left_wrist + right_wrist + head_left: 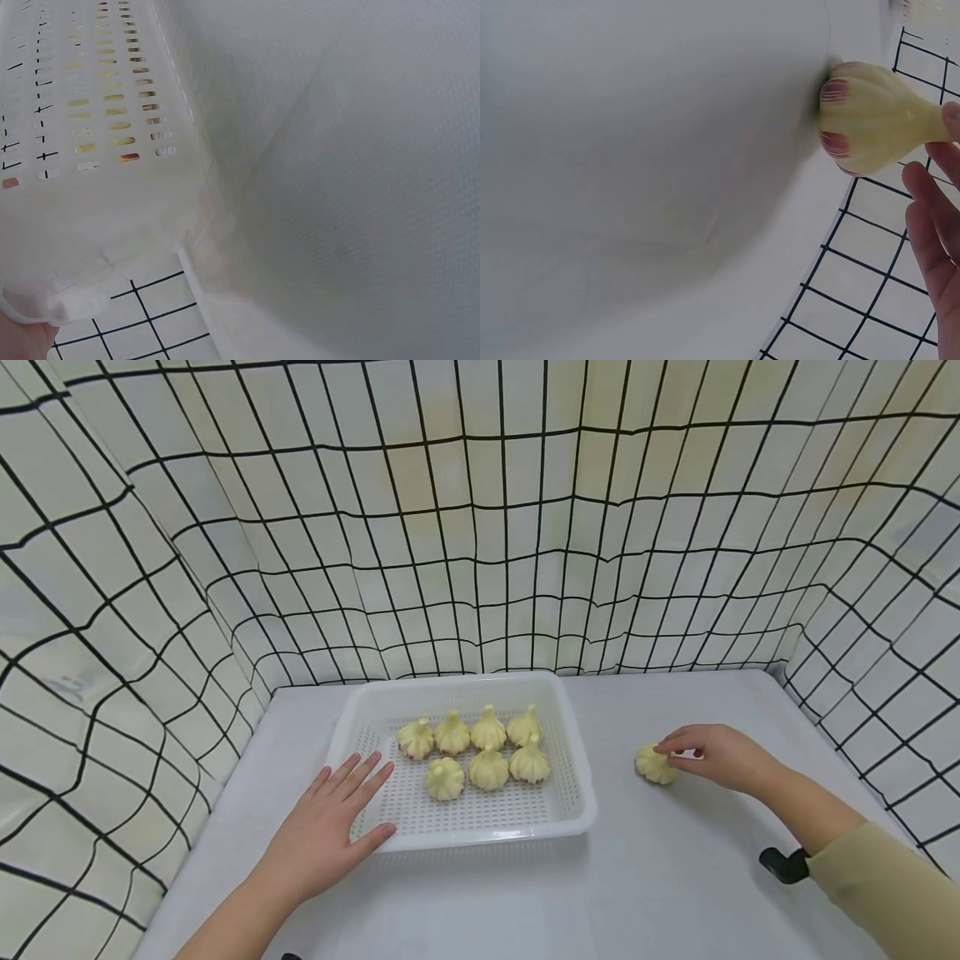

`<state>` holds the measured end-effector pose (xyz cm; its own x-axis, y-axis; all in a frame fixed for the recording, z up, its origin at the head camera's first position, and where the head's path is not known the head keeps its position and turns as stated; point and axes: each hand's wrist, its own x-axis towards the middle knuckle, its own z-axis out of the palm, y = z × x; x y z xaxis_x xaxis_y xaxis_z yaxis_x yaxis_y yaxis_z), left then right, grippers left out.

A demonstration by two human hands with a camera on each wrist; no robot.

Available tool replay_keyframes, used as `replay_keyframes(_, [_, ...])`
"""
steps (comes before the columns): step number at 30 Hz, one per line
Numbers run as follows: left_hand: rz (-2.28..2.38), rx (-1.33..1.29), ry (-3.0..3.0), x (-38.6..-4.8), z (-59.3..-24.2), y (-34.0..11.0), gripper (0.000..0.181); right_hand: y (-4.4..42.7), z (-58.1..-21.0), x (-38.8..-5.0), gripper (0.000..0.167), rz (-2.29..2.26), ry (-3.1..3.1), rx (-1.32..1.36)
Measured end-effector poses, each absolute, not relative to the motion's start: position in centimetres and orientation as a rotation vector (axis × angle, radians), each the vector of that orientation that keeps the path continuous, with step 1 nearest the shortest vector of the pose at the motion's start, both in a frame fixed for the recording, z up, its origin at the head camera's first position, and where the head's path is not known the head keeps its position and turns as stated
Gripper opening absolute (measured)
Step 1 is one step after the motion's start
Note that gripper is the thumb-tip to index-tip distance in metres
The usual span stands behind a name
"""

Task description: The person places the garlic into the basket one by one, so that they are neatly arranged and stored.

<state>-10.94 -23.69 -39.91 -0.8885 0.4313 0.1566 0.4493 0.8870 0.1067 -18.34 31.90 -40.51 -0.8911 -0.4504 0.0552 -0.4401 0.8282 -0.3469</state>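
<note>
A white perforated plastic basket point(480, 822) stands at the middle of the table with several pale garlic bulbs point(488, 769) upright in it, in two rows. Over the basket's left rim rests my left hand point(326, 827), fingers straight and spread; its thumb touches the rim point(56, 311) in the left wrist view. To the right of the basket, my right hand point(716, 758) pinches a single garlic bulb point(654, 765) by its stem. The right wrist view shows this bulb point(874, 120) with purple-streaked patches near its base, close to the table surface.
The white tabletop point(480, 902) runs around the basket. A black wire grid point(480, 560) in front of white sheeting encloses the back and both sides. A black piece point(784, 865) sits by my right sleeve point(877, 877).
</note>
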Motion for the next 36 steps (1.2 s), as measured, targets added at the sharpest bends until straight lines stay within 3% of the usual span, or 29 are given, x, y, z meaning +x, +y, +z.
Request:
replay_keyframes(15, [-0.211, -0.691, -2.907, -10.9, -40.0, -23.6, 0.076, 31.7, -39.5, -18.6, 0.023, -0.441, 3.071, -0.713])
replay_keyframes(27, [-0.200, -0.693, -2.905, -11.2, -40.0, -23.6, 0.077, 30.9, -35.0, -20.1, 0.024, -0.612, 3.138, -0.634])
replay_keyframes(36, [-0.192, -0.686, -2.935, -11.2, -40.0, -23.8, 0.077, 27.7, -31.7, -21.9, 0.027, -0.721, 3.056, -0.563])
